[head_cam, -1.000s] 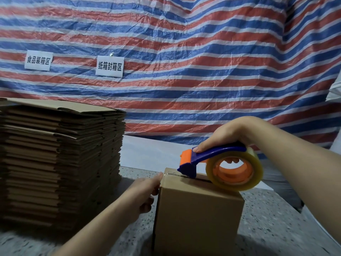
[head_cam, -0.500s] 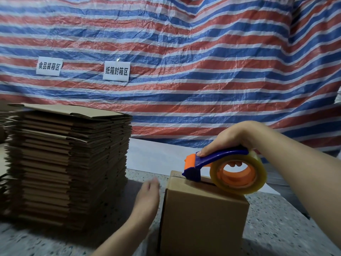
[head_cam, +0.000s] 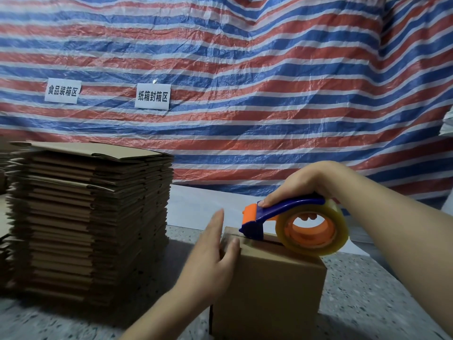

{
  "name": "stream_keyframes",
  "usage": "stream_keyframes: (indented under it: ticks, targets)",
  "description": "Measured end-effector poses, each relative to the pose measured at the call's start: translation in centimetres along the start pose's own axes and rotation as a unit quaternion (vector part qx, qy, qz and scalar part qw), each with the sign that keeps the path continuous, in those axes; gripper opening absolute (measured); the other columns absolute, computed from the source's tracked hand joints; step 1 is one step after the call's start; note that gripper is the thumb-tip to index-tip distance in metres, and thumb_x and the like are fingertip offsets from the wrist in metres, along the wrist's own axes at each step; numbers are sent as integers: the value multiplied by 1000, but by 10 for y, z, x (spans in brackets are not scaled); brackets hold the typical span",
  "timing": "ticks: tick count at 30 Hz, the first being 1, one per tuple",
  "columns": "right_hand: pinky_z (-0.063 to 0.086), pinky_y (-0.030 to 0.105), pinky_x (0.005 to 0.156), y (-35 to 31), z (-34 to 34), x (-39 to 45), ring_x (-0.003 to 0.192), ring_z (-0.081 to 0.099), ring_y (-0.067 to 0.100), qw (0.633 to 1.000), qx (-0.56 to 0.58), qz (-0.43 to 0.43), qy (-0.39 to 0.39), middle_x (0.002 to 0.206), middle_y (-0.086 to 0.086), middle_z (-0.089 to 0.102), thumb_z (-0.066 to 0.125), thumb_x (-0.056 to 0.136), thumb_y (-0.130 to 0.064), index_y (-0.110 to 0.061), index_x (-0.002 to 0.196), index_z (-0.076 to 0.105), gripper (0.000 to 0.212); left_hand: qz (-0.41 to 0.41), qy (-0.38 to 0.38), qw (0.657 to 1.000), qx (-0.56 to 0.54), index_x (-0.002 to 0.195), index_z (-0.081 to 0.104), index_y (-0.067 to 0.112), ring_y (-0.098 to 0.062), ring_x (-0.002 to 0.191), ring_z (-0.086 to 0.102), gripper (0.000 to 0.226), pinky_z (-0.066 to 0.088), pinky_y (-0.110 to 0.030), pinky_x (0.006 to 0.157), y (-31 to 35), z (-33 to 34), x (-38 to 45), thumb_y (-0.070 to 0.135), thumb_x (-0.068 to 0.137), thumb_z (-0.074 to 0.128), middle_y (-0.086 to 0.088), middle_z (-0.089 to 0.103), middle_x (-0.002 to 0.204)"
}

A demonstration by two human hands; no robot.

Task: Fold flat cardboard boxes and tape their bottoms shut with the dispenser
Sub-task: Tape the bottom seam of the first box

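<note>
1. Box (head_cam: 267, 285) upright on the table (head_cam: 367, 303), bottom flaps up, seam under the dispenser (head_cam: 289, 224)
2. Right hand (head_cam: 304, 185) grips the dispenser handle; cutter sits at the box's far edge
3. Left hand (head_cam: 213, 256), off the box half a second ago, is back: fingers straight, thumb on the top edge
4. Judgement: braced for the tape pull; stack (head_cam: 90, 217) of flats waits to the left

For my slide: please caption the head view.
Right hand runs tape dispenser along box seam; left hand steadies it.

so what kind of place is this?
Likely a makeshift packing or box-sealing station: a tall stack of flat cartons, a tape dispenser on a folded box, and paper zone signs on a striped tarp backdrop.
</note>
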State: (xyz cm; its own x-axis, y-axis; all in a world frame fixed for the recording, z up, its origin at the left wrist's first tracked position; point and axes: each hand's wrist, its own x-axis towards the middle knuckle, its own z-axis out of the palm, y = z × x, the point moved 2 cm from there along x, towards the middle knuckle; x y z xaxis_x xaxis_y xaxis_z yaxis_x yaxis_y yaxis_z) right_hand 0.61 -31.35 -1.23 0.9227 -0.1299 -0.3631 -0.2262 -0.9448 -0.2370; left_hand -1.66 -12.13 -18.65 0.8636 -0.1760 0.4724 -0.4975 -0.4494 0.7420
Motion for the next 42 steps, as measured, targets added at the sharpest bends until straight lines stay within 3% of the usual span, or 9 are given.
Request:
stream_keyframes:
  ticks: [4,9,20,27,29,30,33,37,42]
  targets:
    - [57,23,56,-3,1,-2,59,71,13,1000,-7,-2,10,74,1,76,70,83,-64,-14,101,67,53,50,-48,995,65,148,39,38,7,138,28,49,25,-22,115,0,-3,3,53,101,35,20,33,156]
    - [58,25,58,0,-4,-5,63,73,16,999,-47,16,12,76,3,77,68,80,-71,-12,101,69,62,96,-19,970,222,145,42,41,1,135,40,50,28,-30,115,3,-9,4,56,100,27,23,41,151]
    - [58,27,63,76,-23,-19,72,74,20,995,-42,85,-25,88,8,78,75,52,-82,-9,106,71,91,115,-19,959,257,141,48,36,-1,130,45,49,32,-26,109,4,-7,4,54,101,27,21,46,148]
    - [57,25,59,102,-6,-8,71,76,18,994,-36,97,-23,85,6,79,72,49,-84,-12,110,68,94,128,-43,920,367,105,59,28,-10,102,54,48,39,-34,100,31,-11,11,56,96,21,11,63,104]
    - [57,25,59,103,-6,-7,73,77,18,994,-42,99,-20,88,5,79,72,46,-85,-14,110,68,95,112,-70,890,436,107,59,24,-17,115,52,63,35,-40,109,41,-2,19,68,94,15,3,63,114]
    - [58,25,60,103,-6,-6,74,77,18,994,-44,100,-19,89,5,79,73,44,-85,-15,111,68,97,110,-89,880,454,124,56,21,-23,131,44,76,27,-44,116,46,6,22,73,91,12,-2,57,134]
    - [58,25,60,103,-6,-4,76,77,19,994,-49,99,-25,91,6,79,73,42,-87,-15,110,69,99,151,-162,874,432,157,17,17,-22,151,13,96,5,-40,121,59,33,25,82,86,13,-5,14,164]
    - [59,26,60,107,-6,-3,75,77,19,995,-30,88,-24,88,5,79,74,43,-84,-14,111,67,98,176,-191,865,429,141,42,18,-22,137,40,98,29,-40,114,55,48,27,85,77,9,-5,45,148]
    - [59,28,64,131,-17,-13,74,75,19,996,-18,82,-20,89,7,78,73,62,-82,-19,102,69,75,180,-186,869,422,135,46,20,-21,134,43,108,32,-41,114,51,46,26,89,67,-1,-4,48,144]
